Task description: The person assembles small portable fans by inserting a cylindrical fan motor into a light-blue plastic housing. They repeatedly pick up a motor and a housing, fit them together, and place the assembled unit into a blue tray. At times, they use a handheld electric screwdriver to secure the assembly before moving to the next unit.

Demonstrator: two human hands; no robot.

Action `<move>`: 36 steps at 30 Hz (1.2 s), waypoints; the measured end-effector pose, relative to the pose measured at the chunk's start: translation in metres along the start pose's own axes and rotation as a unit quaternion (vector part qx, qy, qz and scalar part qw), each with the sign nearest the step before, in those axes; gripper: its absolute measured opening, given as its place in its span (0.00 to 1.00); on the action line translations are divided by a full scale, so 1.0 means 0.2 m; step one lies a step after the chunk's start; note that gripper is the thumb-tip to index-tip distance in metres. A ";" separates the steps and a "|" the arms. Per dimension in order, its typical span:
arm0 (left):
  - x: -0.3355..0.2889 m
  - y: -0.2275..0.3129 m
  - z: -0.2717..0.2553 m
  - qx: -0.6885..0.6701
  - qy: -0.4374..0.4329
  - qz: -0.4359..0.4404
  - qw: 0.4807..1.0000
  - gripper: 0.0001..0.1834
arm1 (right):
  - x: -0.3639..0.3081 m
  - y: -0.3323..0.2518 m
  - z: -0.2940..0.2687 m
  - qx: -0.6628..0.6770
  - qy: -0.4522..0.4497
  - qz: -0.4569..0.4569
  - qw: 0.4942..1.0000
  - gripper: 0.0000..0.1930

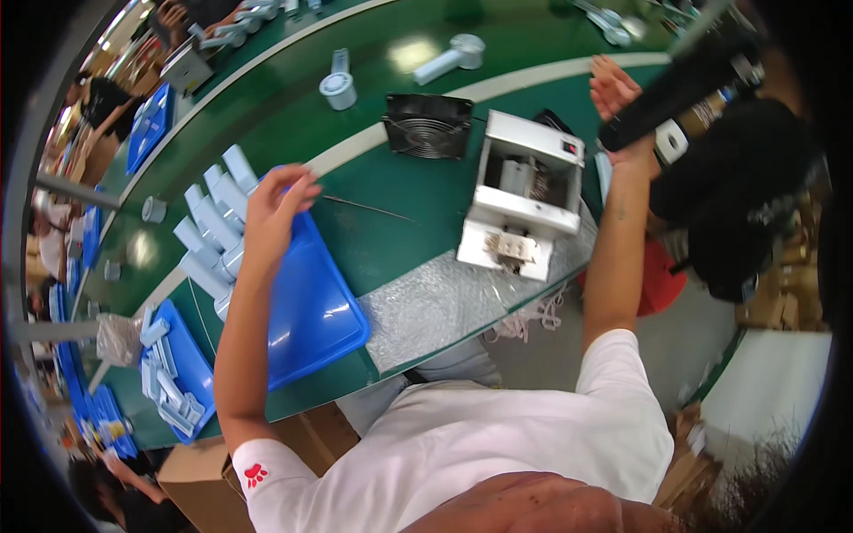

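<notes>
My left hand (277,213) hovers by the far corner of a blue tray (311,306), next to several light-blue plastic handle-shaped parts (209,222). Its fingers are loosely bent and apart, and nothing shows in them. Out to the right is my right hand (615,93), fingers stretched out and nothing visible in them. A black tube-like arm (684,84) partly covers that hand and wrist. Between my hands stands a white metal machine (524,191) with a red switch and an open middle. Left of it is a square black fan (428,126) with a wire guard.
Bubble wrap (444,298) covers the table's near edge. A second blue tray (182,364) of light-blue parts lies to the left. Farther off, light-blue round-headed parts (338,86) sit on the green belt. A red stool (657,280) stands at lower right; other people work at far left.
</notes>
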State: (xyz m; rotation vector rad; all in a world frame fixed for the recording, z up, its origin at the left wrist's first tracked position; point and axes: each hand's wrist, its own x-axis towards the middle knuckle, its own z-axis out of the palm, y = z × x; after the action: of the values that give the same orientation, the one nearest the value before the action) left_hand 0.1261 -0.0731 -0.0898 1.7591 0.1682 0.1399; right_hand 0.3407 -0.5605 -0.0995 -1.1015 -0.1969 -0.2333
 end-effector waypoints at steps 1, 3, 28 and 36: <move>-0.08 -0.01 -0.03 -0.007 0.000 -0.001 1.000 0.15 | -0.12 -0.03 0.02 0.018 -0.013 -0.013 1.000 0.18; -0.26 -0.01 -0.08 0.048 0.006 0.014 0.999 0.16 | -0.38 -0.02 0.08 0.032 0.083 -0.047 0.995 0.14; -1.01 -0.26 -0.17 0.202 0.225 0.093 0.949 0.10 | -1.28 0.30 -0.01 -0.283 0.118 -0.138 0.942 0.08; -1.05 -0.33 -0.07 0.203 0.236 0.141 0.940 0.06 | -0.64 0.15 -0.30 -0.749 0.129 -0.079 0.645 0.33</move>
State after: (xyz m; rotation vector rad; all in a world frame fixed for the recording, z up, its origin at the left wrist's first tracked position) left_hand -0.0848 -0.0863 -0.1525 2.1308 0.3068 0.7879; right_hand 0.2290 -0.5894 -0.1869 -2.7063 0.2575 -0.7873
